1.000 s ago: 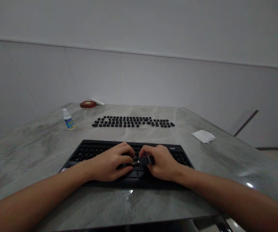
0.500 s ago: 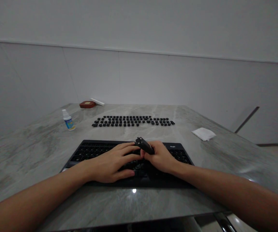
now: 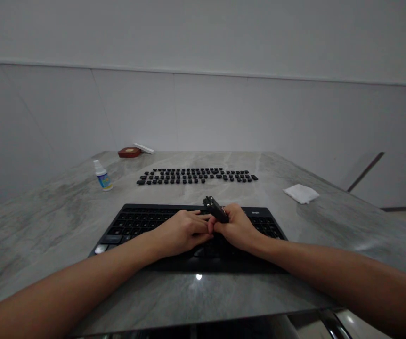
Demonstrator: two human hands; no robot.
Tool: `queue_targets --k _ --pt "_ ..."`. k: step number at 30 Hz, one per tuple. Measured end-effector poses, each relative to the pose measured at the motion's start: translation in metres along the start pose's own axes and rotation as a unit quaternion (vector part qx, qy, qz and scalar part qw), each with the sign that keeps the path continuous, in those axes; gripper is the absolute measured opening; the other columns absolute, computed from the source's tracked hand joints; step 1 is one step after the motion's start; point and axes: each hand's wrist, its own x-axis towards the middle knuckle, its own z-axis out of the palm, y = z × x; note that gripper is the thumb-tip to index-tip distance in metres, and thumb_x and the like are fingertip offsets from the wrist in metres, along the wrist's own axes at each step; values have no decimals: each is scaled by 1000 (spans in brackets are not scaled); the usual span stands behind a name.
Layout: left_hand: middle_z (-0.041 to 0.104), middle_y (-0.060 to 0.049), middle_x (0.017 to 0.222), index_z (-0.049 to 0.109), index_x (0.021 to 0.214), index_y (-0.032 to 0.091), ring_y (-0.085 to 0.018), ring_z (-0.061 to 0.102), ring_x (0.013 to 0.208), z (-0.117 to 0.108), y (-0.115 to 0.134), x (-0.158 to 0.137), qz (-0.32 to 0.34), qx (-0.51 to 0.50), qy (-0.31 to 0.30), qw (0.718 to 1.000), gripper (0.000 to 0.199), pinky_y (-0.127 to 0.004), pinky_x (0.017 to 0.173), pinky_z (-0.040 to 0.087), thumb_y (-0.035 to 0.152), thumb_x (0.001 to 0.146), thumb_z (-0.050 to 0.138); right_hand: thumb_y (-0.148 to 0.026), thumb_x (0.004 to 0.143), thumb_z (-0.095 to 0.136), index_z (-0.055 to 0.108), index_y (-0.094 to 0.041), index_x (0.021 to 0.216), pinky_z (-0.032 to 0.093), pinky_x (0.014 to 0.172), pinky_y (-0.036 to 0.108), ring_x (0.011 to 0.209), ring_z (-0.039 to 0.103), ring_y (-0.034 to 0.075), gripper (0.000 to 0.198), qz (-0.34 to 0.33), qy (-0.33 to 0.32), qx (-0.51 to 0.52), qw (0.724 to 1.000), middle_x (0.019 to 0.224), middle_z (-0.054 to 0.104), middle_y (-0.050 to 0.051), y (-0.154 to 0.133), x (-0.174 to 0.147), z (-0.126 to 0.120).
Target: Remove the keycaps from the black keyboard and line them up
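A black keyboard lies in front of me, its middle hidden by my hands. My right hand is closed around a small black tool with a pronged, partly metallic end that points up and left. The exact kind of tool is not clear. My left hand rests over the middle of the keyboard, its fingers drawn together against the right fingertips. Whatever those left fingers pinch, if anything, is hidden. Beyond the keyboard, loose black keycaps lie in rows on the table.
A white spray bottle with a blue and yellow label stands at the left. At the far left are a reddish-brown case and a white flat object. A folded white cloth or tissue lies right on the marbled table.
My left hand has shifted right, and its spread fingers have drawn together at the right fingertips. The right hand still holds the black tool. The view has shifted slightly.
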Motion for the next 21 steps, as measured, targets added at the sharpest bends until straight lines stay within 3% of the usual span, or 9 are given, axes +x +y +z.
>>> queue_targets --k 3,7,9,12,15,17,21 --pt "69 -2 73 66 73 16 -15 67 75 1 -1 -1 1 1 11 1000 28 -31 88 53 20 95 50 -7 60 48 62 -15 50 36 51 20 50 50 10 19 -60 0 -54 997 49 55 -2 0 -6 0" --pt "73 -3 87 68 90 17 -17 69 89 -6 1 -3 16 -9 -11 1000 17 -37 101 48 16 93 51 -9 62 49 63 -17 56 37 51 21 47 50 11 17 -204 -4 -141 969 49 56 -2 0 -13 -1" --pt "72 -3 83 68 87 16 -17 69 86 -7 1 -3 8 -10 -11 1000 18 -34 97 50 17 94 51 -9 63 49 62 -17 56 38 52 21 48 52 11 17 -192 -1 -131 973 51 58 -1 0 -12 -1" --pt "70 -3 77 67 78 15 -16 67 79 -5 -2 -3 -4 -6 -5 1000 22 -29 89 53 21 94 53 -9 62 48 62 -15 53 40 53 21 51 53 12 17 -78 9 -75 994 52 59 -1 -1 -5 -1" --pt "70 -3 81 68 81 16 -16 68 82 -3 -5 -3 4 -18 -17 1000 20 -32 94 51 21 94 54 -7 59 48 63 -15 54 41 55 20 54 54 12 18 -20 10 -46 999 52 58 -2 -3 -1 0" --pt "70 -4 80 67 80 16 -16 68 82 -4 -4 -3 2 -20 -11 1000 19 -31 91 52 19 93 54 -8 60 49 63 -15 54 38 53 19 52 52 11 17 -54 9 -68 996 52 57 -2 -3 -3 0" --pt "70 -4 89 67 92 16 -16 67 91 -7 -1 -4 13 -36 -11 999 15 -30 94 50 18 94 53 -9 63 49 60 -15 54 34 49 20 45 44 8 15 -195 6 -131 972 49 55 -2 -1 -11 -1"
